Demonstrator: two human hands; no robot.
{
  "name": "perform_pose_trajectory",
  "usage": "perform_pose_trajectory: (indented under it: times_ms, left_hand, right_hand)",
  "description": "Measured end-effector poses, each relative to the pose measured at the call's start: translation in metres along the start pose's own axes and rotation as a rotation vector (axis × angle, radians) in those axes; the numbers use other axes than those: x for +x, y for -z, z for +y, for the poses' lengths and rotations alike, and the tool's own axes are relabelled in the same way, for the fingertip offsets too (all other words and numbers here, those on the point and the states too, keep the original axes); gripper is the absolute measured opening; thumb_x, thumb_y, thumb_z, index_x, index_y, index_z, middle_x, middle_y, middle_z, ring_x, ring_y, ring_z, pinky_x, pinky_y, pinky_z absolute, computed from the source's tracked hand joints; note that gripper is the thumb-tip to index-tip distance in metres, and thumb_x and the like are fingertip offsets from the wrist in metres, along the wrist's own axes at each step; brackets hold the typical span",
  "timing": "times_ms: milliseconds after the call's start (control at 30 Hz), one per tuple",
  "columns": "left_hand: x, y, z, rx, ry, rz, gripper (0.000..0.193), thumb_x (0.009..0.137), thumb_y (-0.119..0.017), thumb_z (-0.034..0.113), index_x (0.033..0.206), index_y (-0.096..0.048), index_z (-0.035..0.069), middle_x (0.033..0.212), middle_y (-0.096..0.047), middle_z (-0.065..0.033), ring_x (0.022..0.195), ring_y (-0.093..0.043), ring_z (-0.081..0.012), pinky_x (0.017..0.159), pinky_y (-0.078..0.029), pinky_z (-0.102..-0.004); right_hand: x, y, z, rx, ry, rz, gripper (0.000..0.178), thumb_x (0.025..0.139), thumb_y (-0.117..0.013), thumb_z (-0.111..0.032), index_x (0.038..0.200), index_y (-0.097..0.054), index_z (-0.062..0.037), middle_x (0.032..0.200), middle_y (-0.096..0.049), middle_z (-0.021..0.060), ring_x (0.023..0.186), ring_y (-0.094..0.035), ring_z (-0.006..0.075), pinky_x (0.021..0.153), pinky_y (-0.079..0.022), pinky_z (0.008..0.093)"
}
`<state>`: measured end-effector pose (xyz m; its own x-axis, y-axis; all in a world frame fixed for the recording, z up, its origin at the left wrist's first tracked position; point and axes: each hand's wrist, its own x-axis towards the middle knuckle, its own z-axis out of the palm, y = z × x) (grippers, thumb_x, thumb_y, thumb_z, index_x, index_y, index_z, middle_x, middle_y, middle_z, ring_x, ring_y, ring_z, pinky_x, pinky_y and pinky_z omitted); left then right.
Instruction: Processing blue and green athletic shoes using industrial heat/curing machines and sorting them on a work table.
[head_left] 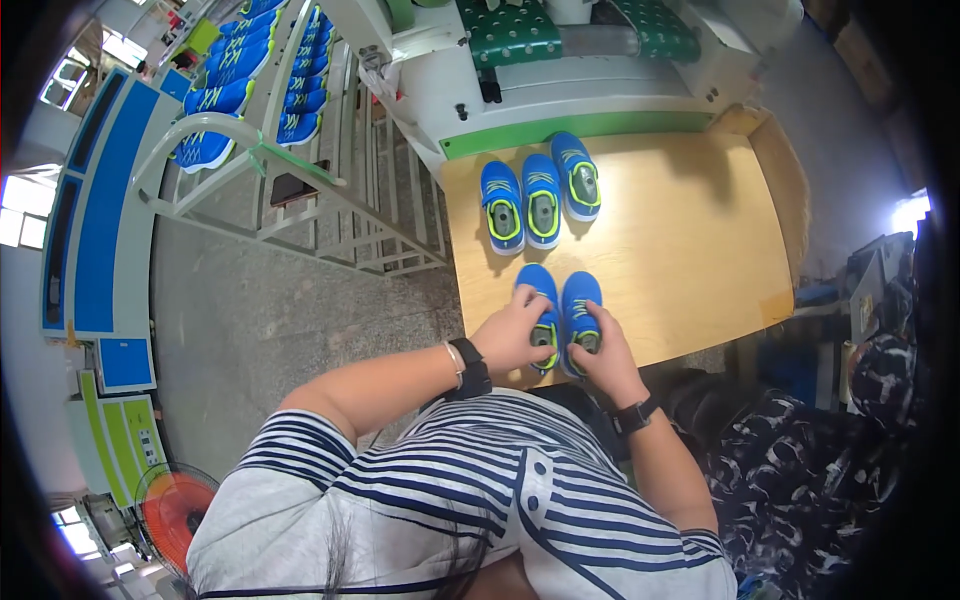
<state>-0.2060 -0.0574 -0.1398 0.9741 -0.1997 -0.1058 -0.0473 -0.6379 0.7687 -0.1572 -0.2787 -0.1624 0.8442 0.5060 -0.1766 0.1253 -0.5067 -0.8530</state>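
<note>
Two blue sneakers with yellow-green collar trim and white soles lie side by side at the near edge of a wooden table (680, 250), toes pointing away from me. My left hand (512, 330) is closed round the left sneaker (537, 278), fingers over its upper and thumb at its opening. My right hand (607, 355) grips the right sneaker (579, 290) by its side and collar. Farther up the table stand three matching sneakers in a row: a left one (501, 205), a middle one (541, 200) and a right one (577, 175).
Behind the table rises a machine (560, 80) with a green perforated belt (515, 40). To the left, a metal rack (330, 215) carries several blue sneakers (225, 95). A red fan (178, 510) stands lower left. A person in dark patterned clothing (800, 470) is close on my right.
</note>
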Motion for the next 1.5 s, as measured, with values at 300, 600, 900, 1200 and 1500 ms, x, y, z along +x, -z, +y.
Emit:
perform_pose_trajectory:
  times_ms: [300, 600, 900, 1200, 1500]
  left_hand:
    - [-0.021, 0.029, -0.012, 0.028, 0.260, 0.133, 0.062, 0.076, -0.080, 0.028, 0.125, -0.050, 0.005, 0.126, -0.045, -0.0182, 0.104, -0.061, -0.0415, 0.091, -0.052, -0.0462]
    - [-0.037, 0.014, -0.043, -0.201, 0.364, 0.212, 0.083, 0.088, -0.074, 0.038, 0.149, -0.032, -0.001, 0.145, -0.035, -0.0264, 0.134, -0.044, -0.0400, 0.112, -0.039, -0.0406]
    - [-0.028, 0.020, -0.067, -0.443, 0.423, 0.156, 0.082, 0.090, -0.072, 0.036, 0.151, -0.031, 0.000, 0.144, -0.039, -0.0265, 0.134, -0.045, -0.0330, 0.112, -0.037, -0.0383]
    - [-0.038, 0.021, -0.089, -0.213, 0.497, 0.369, 0.054, 0.096, -0.062, 0.022, 0.142, -0.045, 0.001, 0.147, -0.043, -0.0234, 0.136, -0.045, -0.0322, 0.109, -0.040, -0.0363]
    - [0.104, 0.052, -0.003, 0.584, -0.028, 0.311, 0.071, 0.079, -0.077, 0.042, 0.143, -0.050, 0.025, 0.160, -0.027, -0.0125, 0.146, -0.024, -0.0406, 0.112, -0.022, -0.0672]
  right_hand:
    - [0.033, -0.015, -0.014, 0.403, -0.039, -0.177, 0.068, 0.090, -0.073, -0.025, 0.146, -0.039, -0.0046, 0.142, -0.049, 0.0202, 0.125, -0.055, 0.0290, 0.102, -0.047, 0.0372]
    - [0.054, 0.005, -0.004, 0.346, -0.168, -0.350, 0.068, 0.092, -0.072, -0.028, 0.147, -0.039, -0.0036, 0.138, -0.052, 0.0188, 0.114, -0.062, 0.0254, 0.088, -0.054, 0.0341]
    - [0.088, 0.029, 0.004, 0.123, -0.170, -0.419, 0.049, 0.094, -0.067, -0.036, 0.128, -0.059, -0.0010, 0.117, -0.067, 0.0146, 0.103, -0.066, 0.0215, 0.084, -0.054, 0.0346]
    - [0.137, 0.039, 0.000, 0.071, -0.108, -0.031, 0.050, 0.090, -0.069, -0.025, 0.130, -0.052, -0.0001, 0.122, -0.061, 0.0202, 0.099, -0.067, 0.0268, 0.083, -0.054, 0.0367]
    - [0.224, 0.011, 0.013, 0.101, 0.116, 0.184, 0.090, 0.084, -0.072, -0.007, 0.155, -0.017, -0.0012, 0.142, -0.046, 0.0313, 0.131, -0.048, 0.0418, 0.108, -0.041, 0.0421]
